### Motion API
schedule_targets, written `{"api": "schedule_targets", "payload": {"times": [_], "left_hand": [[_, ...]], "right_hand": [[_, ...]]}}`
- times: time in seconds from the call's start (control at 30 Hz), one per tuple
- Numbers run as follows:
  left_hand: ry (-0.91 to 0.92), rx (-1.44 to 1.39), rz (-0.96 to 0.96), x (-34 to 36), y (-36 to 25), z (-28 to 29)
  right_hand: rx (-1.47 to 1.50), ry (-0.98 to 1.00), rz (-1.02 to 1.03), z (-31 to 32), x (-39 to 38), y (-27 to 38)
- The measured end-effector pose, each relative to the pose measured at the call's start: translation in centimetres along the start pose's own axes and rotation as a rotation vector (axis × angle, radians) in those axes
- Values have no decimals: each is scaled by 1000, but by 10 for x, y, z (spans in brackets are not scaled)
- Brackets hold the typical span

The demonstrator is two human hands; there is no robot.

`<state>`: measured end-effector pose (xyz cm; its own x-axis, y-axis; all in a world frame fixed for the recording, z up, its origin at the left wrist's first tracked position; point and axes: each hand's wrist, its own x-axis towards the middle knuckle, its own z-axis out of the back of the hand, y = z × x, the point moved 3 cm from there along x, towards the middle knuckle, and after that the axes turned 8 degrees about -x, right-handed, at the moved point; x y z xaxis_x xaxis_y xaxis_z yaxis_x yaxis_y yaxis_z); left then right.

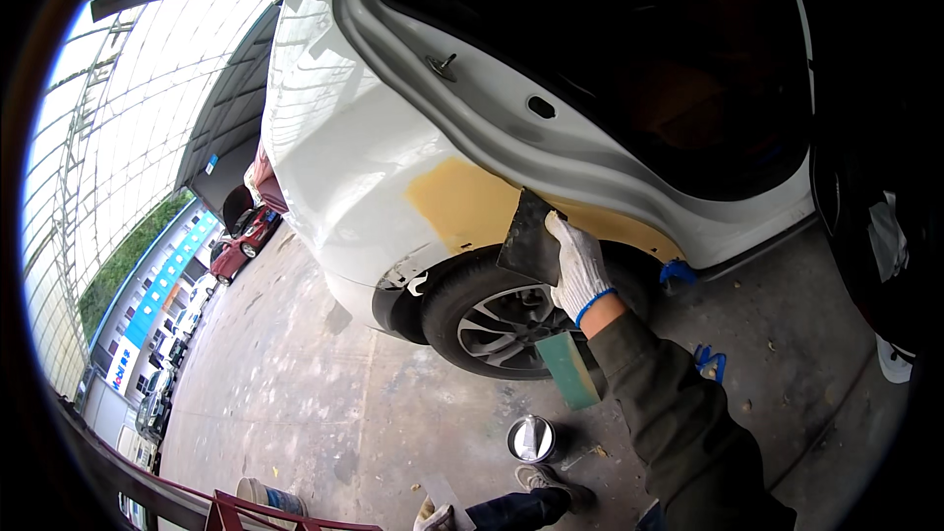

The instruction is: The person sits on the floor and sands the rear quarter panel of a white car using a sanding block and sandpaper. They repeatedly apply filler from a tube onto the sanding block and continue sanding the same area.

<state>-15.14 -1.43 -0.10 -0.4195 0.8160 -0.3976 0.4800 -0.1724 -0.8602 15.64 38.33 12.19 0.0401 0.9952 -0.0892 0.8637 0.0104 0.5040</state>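
Observation:
My right hand [580, 265], in a white knit glove with blue cuff, grips a dark flat rectangular pad [524, 234] at the yellow filler patch [457, 199] on a white car's rear quarter panel [324, 167], just above the wheel [492, 334]. My left hand [438, 517], also gloved, is at the bottom edge, partly cut off, its fingers closed on a pale thin plate [442, 492]. A green rectangular board [567, 371] shows below the pad, in front of the tire. An open metal can [531, 440] stands on the floor below.
The open doorway [629, 59] fills the upper right. A bucket [270, 498] and red metal frame [246, 521] are at lower left. My shoe [539, 480] is on the concrete floor [295, 374]. Blue stands [710, 364] are beside the car. A red car [236, 251] and other parked cars line the left.

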Motion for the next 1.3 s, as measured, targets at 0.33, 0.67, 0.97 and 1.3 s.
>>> {"api": "schedule_targets", "payload": {"times": [0.33, 0.67, 0.97, 1.3], "left_hand": [[2, -49, -34, -9, -9, -7], [-2, -38, -78, -23, -25, -23], [-60, -74, -88, -21, -23, 4], [-157, 130, -247, -7, -13, 23]], "right_hand": [[-91, -89, 16, -32, -22, 14], [-47, -142, -54, -66, -32, 23], [16, 15, -134, -101, -38, 21], [-240, 286, 80, 26, -153, -51]]}}
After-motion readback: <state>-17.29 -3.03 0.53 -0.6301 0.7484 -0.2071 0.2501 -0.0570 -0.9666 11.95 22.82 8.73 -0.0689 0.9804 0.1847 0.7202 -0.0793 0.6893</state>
